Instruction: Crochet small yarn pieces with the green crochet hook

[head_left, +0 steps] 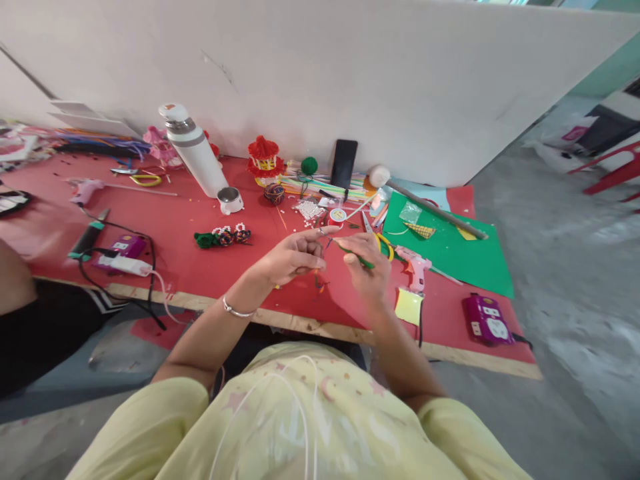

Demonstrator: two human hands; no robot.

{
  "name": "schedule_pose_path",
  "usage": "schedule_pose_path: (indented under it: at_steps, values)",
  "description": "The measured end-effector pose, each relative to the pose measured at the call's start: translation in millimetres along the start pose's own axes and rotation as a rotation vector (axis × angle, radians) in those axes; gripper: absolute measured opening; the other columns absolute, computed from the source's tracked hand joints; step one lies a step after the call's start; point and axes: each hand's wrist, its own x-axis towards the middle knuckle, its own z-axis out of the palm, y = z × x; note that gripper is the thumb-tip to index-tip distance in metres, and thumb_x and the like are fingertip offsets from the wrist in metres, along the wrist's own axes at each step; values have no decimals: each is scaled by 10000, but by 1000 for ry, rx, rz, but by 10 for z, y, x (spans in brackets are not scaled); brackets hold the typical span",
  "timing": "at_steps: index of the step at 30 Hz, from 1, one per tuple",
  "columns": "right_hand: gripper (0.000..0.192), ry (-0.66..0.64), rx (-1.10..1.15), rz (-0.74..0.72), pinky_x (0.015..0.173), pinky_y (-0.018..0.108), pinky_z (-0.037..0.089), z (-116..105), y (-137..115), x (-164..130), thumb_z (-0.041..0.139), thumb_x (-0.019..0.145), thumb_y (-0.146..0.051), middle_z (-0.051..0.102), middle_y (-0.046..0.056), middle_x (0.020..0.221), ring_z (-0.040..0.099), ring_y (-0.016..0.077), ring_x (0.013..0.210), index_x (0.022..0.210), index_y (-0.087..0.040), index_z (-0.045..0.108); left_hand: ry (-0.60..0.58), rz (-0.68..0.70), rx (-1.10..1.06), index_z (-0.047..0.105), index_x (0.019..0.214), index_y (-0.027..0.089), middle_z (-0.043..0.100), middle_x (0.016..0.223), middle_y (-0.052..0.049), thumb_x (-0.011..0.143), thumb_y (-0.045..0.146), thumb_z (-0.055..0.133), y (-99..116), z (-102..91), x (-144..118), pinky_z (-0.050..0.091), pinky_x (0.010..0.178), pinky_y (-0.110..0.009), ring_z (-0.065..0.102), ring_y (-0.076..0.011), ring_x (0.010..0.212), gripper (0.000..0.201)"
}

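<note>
- Leftmost, a glue gun, a black cable and a white power strip lie on the red table; another person's dark-clothed leg sits beside that end.
- Further along, a white flask leans tilted near the wall, with its small cup just beside it and a row of beaded pieces lying in front.
- Next, the left hand hovers above the table's front part, forearm angled up from the lower left with a bangle at the wrist; its fingers are curled and pinched at the tips on something too small to make out.
- Close beside it, the right hand is closed around a thin green stick, which runs slantwise toward the left hand's fingertips, the two hands nearly touching.
- Under the hands the red surface is mostly bare down to the wooden front edge.
- Right of the hands lie a pink glue gun, a yellow note pad, a green sheet and a purple power strip near the table's right end, with grey floor beyond.
</note>
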Motion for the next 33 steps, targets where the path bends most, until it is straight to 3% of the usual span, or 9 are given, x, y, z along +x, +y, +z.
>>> schedule_pose_path:
  at_steps: [6,14,22,26,30,33]
  values:
    - [241,-370,69,-5,971,512,530,-411,-66,338,799,821,-564,844,9,948,691,272,959,985,-391,843,-210,-169,49,590,1484,170,630,664,15,688,134,814,148,-148,-71,184,371,-175,365,-28,402,828]
    - [215,-609,99,-37,943,505,551,-671,-213,577,787,856,-514,842,19,945,710,267,981,1010,-374,840,-316,-194,166,679,1391,172,553,619,42,693,196,843,198,-157,-68,373,438,-203,495,-80,465,718]
    - [224,-616,185,-7,885,490,573,-661,-328,636,793,836,-544,830,32,865,705,272,946,929,-350,853,-406,-234,235,741,1308,178,518,597,43,700,239,864,276,-168,-69,351,423,-218,428,-74,449,623]
    - [232,-549,201,-16,876,492,565,-635,-266,576,759,872,-537,831,47,881,702,268,924,950,-341,855,-363,-180,276,771,1238,164,578,640,17,700,299,881,252,-164,-40,399,450,-220,463,-78,478,565]
    - [213,-500,217,-24,864,490,563,-611,-170,511,750,888,-510,832,47,912,695,259,905,975,-343,849,-322,-130,280,766,1194,132,640,702,-12,722,323,885,193,-161,-6,333,441,-189,478,-67,512,522]
    - [186,-512,233,-67,873,485,556,-607,-118,489,760,900,-434,834,59,944,687,260,935,1024,-322,843,-322,-158,236,738,1210,99,676,698,-38,795,423,840,163,-159,6,262,415,-186,399,-44,464,537]
